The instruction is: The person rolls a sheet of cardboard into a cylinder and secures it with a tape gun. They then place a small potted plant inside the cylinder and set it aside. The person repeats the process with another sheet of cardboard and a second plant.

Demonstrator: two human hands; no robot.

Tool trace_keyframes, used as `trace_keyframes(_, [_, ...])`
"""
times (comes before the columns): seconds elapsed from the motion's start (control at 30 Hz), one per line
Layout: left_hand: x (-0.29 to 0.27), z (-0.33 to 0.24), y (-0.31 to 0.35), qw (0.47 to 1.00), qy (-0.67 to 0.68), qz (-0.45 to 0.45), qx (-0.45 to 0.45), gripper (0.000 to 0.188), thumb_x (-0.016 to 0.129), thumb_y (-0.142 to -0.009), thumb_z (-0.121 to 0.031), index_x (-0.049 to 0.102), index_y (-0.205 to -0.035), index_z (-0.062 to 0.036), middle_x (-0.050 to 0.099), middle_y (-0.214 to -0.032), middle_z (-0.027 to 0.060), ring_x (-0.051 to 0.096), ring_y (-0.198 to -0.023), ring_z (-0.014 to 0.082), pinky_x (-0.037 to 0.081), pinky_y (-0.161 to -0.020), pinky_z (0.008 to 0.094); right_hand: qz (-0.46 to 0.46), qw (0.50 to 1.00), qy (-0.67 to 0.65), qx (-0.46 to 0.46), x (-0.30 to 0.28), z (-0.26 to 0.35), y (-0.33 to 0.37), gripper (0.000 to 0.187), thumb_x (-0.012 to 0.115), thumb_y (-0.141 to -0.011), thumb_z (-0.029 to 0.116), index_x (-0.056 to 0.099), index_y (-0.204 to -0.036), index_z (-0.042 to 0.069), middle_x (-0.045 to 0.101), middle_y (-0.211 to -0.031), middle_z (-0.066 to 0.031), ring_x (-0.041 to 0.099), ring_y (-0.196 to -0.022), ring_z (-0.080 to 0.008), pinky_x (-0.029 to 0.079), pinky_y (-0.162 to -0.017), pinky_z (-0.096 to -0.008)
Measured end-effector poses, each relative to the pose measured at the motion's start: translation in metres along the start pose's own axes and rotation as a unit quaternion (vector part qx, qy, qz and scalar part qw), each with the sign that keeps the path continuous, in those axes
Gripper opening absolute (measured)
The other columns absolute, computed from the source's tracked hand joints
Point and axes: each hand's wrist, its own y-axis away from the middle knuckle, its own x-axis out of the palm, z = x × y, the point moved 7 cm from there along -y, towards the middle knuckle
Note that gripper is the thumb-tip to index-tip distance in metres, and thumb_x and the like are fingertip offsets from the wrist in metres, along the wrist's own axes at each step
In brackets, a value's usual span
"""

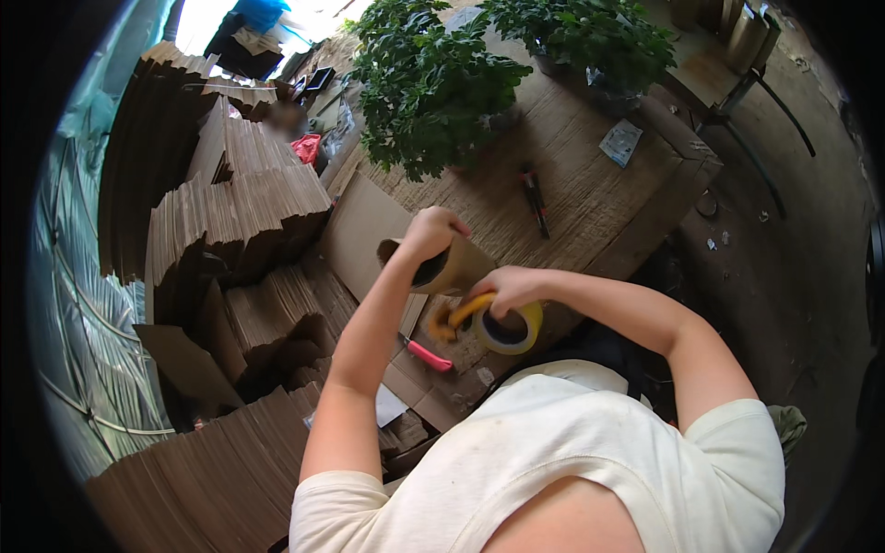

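Note:
My left hand (433, 232) is closed over the upper side of a brown cardboard sleeve (468, 267), bent round into an open-ended tube. The sleeve's dark open end faces left. In my right hand (513, 289) is an orange tape dispenser (446, 323), blurred at its front and held close below the sleeve. A wide roll of yellow tape (532, 335) sits at the dispenser, just under my right fingers. Whether the tape touches the cardboard cannot be made out. On the table to the left lies a pink-handled knife (430, 356).
Leafy potted plants (424, 92) stand at the far side of the wooden table (590, 212). A dark slim tool (535, 205) and a small packet (619, 143) lie on it. Stacks of flat cardboard (240, 212) crowd the left. A chair-like frame (751, 120) stands far right.

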Motion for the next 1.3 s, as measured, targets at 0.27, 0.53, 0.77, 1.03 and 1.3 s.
trace_keyframes(0.27, [-0.014, 0.054, 0.014, 0.989, 0.077, -0.039, -0.117, 0.021, 0.057, -0.068, -0.005, 0.073, -0.08, -0.0105, 0.068, -0.083, 0.0124, 0.064, -0.082, 0.0236, 0.048, -0.076, 0.0327, -0.092, 0.966, 0.192, 0.149, 0.045, 0.017, 0.032, 0.056, 0.059, -0.068, 0.019, 0.051, -0.123, 0.029, 0.062, -0.096, -0.0164, 0.061, -0.091, -0.0303, 0.05, -0.075, -0.0392])
trace_keyframes(0.53, [-0.038, 0.062, 0.031, 0.997, 0.053, -0.058, 0.014, 0.03, 0.056, -0.071, 0.002, 0.066, -0.098, 0.0001, 0.067, -0.091, 0.0108, 0.063, -0.087, 0.0169, 0.049, -0.077, 0.0274, -0.389, 0.802, 0.284, 0.353, -0.054, -0.108, 0.097, 0.063, 0.069, -0.069, 0.019, 0.043, -0.126, 0.015, 0.044, -0.107, -0.0178, 0.047, -0.103, -0.035, 0.043, -0.085, -0.043])
trace_keyframes(0.77, [-0.059, 0.113, 0.106, 0.939, 0.294, -0.175, -0.041, 0.057, 0.066, -0.081, -0.021, 0.042, -0.129, -0.0001, 0.051, -0.123, 0.0189, 0.053, -0.109, 0.0224, 0.044, -0.091, 0.031, -0.473, 0.856, 0.207, 0.029, -0.027, 0.036, 0.024, 0.057, 0.064, -0.076, 0.035, 0.051, -0.12, 0.002, 0.049, -0.111, -0.0195, 0.049, -0.102, -0.0347, 0.042, -0.089, -0.039])
trace_keyframes(1.03, [0.04, 0.123, 0.145, 0.749, 0.487, -0.45, 0.01, 0.057, 0.055, -0.072, -0.002, 0.038, -0.126, 0.0025, 0.051, -0.115, 0.0119, 0.05, -0.102, 0.0212, 0.039, -0.089, 0.0303, -0.406, 0.85, 0.307, 0.137, -0.031, 0.074, -0.064, 0.024, 0.06, -0.072, 0.02, 0.054, -0.089, 0.004, 0.064, -0.077, -0.0198, 0.064, -0.073, -0.0361, 0.052, -0.066, -0.0426])
trace_keyframes(1.3, [0.041, 0.086, 0.14, 0.714, 0.618, -0.329, 0.028, 0.049, 0.041, -0.066, 0.003, 0.051, -0.114, 0.0031, 0.059, -0.103, 0.0095, 0.054, -0.095, 0.0199, 0.042, -0.085, 0.0286, -0.419, 0.877, 0.191, 0.138, 0.011, 0.071, 0.006, 0.045, 0.059, -0.077, 0.024, 0.048, -0.107, -0.006, 0.062, -0.075, -0.0255, 0.063, -0.073, -0.0384, 0.051, -0.068, -0.0438])
